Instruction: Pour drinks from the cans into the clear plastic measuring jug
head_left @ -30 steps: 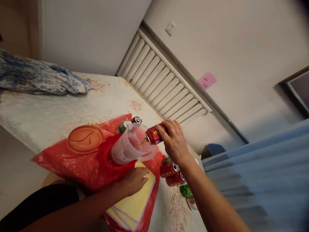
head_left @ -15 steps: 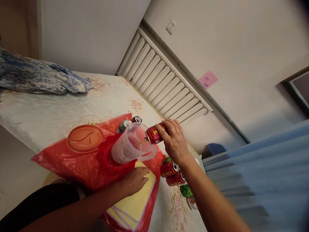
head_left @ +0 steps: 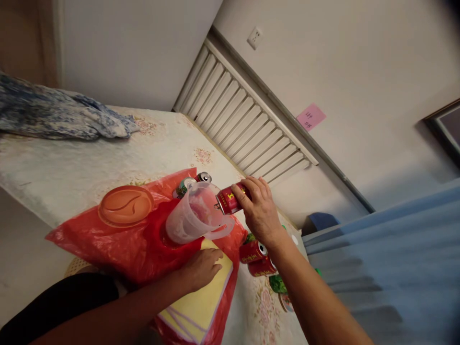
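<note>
My right hand (head_left: 260,208) is wrapped round a red drink can (head_left: 230,199), tipped on its side with its opened end over the mouth of a clear plastic pitcher (head_left: 183,223). No stream shows at the can's opening. The pitcher stands on a red plastic bag (head_left: 118,249), its handle towards my right arm. My left hand (head_left: 203,269) rests, fingers loosely bent, on a folded yellow cloth (head_left: 199,304) beside the pitcher, gripping nothing visible. An orange lid (head_left: 125,206) lies on the bag to the left.
Two red cans (head_left: 253,251) and a green can (head_left: 278,283) stand right of the bag, partly behind my right forearm. More cans (head_left: 185,187) stand behind the pitcher. A floral tablecloth (head_left: 165,143) covers the table; a blue-white cloth (head_left: 64,110) lies far left. Beyond is a radiator (head_left: 247,115).
A thin stream ran from the can into the pitcher earlier; now none is visible. Both hands keep nearly the same place, and the view has shifted slightly.
</note>
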Motion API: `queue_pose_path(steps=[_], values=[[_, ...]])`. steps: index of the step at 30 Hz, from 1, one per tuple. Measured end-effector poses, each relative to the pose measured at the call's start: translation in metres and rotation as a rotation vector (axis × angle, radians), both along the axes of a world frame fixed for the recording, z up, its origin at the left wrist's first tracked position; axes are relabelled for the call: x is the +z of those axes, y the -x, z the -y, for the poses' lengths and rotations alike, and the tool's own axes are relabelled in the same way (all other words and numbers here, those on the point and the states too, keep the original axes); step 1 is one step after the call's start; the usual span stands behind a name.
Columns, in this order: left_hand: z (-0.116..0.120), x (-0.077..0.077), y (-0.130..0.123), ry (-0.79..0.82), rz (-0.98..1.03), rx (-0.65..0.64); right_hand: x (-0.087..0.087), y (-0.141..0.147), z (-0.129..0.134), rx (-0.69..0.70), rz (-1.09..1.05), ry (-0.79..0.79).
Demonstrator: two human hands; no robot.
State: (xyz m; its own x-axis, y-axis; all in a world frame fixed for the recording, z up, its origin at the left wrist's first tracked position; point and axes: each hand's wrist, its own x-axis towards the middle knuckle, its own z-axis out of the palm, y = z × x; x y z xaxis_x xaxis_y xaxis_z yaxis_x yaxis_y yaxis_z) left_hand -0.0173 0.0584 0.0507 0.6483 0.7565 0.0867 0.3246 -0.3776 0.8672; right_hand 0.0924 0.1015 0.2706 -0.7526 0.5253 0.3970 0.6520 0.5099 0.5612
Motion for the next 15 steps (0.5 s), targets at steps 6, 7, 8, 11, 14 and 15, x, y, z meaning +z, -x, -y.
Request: queue_pose_path(steps=[6, 7, 8, 11, 14, 15], values=[[0.001, 0.0, 0.002, 0.005, 0.026, -0.005, -0.003, -0.003, -0.002, 0.01, -0.008, 0.003], [0.001, 0.001, 0.002, 0.001, 0.022, -0.006, -0.005, -0.003, -0.003, 0.011, -0.018, 0.008], [0.001, 0.001, 0.002, -0.005, 0.017, -0.007, -0.006, -0.004, -0.004, 0.012, -0.033, 0.015], [0.001, 0.001, 0.001, -0.026, 0.007, -0.006, -0.011, -0.005, -0.005, 0.013, -0.118, 0.049], [0.001, 0.001, 0.001, -0.033, -0.001, -0.006, -0.017, -0.008, -0.005, 0.013, -0.269, 0.155], [0.001, 0.001, 0.001, -0.031, -0.002, -0.008, -0.019, -0.011, -0.006, 0.016, -0.343, 0.199]])
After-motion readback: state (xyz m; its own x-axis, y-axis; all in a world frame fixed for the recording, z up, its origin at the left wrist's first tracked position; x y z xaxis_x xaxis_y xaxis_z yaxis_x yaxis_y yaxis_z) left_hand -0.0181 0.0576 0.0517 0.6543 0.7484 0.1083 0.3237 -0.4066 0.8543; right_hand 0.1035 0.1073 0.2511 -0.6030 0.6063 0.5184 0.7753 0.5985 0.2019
